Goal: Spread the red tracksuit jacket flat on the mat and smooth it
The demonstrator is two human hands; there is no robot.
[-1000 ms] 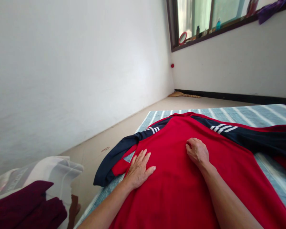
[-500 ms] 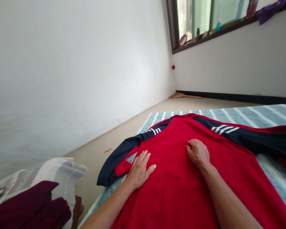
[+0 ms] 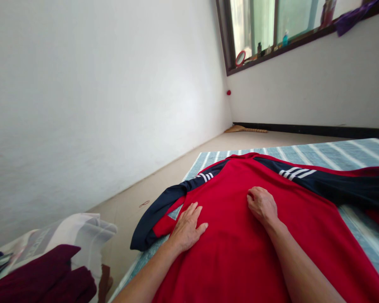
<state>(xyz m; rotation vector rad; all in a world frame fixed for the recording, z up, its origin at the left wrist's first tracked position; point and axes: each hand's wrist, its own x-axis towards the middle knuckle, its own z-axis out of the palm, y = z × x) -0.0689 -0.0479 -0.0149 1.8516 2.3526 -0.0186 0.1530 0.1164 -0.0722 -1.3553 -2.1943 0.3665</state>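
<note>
Head view: the red top [image 3: 230,261] is cropped below your hands, its navy sleeve [image 3: 347,188] cut off right of your right hand [image 3: 263,205], which curls over it, fingertips hidden; any pinch cannot be told. Your left hand [image 3: 188,227] lies flat on the top, fingers slightly spread.

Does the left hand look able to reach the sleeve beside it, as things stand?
Probably yes: the left hand rests on the garment near that sleeve, with no obstacle visible between.
</note>
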